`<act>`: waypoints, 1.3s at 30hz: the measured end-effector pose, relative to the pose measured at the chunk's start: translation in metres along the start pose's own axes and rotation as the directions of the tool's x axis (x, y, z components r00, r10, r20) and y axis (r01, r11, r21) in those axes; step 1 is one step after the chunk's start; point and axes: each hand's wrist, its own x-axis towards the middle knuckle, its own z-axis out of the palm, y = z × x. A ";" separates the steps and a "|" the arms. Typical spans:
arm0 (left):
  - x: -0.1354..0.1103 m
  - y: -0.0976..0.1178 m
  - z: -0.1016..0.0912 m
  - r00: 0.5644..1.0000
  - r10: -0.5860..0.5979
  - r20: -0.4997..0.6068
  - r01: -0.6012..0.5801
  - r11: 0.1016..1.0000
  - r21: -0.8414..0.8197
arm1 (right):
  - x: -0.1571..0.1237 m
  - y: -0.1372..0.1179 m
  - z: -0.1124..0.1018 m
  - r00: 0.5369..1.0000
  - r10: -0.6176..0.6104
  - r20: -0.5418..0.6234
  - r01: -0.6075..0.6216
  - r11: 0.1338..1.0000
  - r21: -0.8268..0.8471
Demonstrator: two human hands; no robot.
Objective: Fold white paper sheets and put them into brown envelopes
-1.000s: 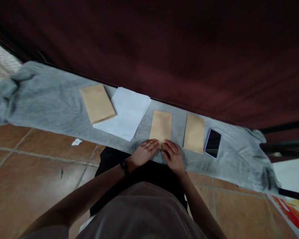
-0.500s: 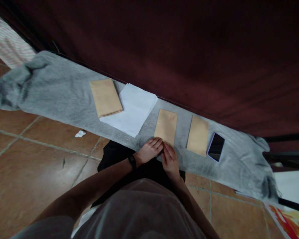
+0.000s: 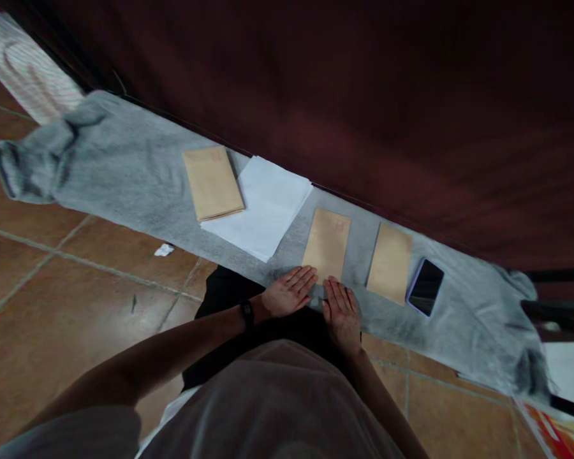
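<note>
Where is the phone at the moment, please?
In the head view, the phone lies toward the right on the gray cloth, just right of the rightmost brown envelope.

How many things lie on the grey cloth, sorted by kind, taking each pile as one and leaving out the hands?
Envelopes: 3 (the left one is a pile)
White paper: 1 pile
Phone: 1
Total: 5
</note>
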 end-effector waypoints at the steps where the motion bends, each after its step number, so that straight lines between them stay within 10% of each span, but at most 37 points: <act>1: -0.001 0.001 0.001 1.000 0.011 0.007 -0.011 0.998 0.065 | -0.001 0.001 -0.001 1.000 -0.001 0.003 0.001 1.000 -0.011; 15: 0.052 0.023 0.005 0.982 -0.170 0.078 0.164 0.984 0.076 | 0.000 0.001 0.004 0.998 0.055 0.005 -0.055 0.998 0.031; 30: 0.164 -0.045 0.019 0.954 -0.293 0.058 0.289 0.955 0.067 | 0.008 -0.002 -0.003 0.995 0.095 -0.013 -0.093 0.991 0.098; 39: 0.177 -0.062 0.007 0.944 -0.307 0.119 0.299 0.951 0.081 | 0.012 -0.006 -0.009 0.993 0.115 -0.004 -0.115 0.991 0.076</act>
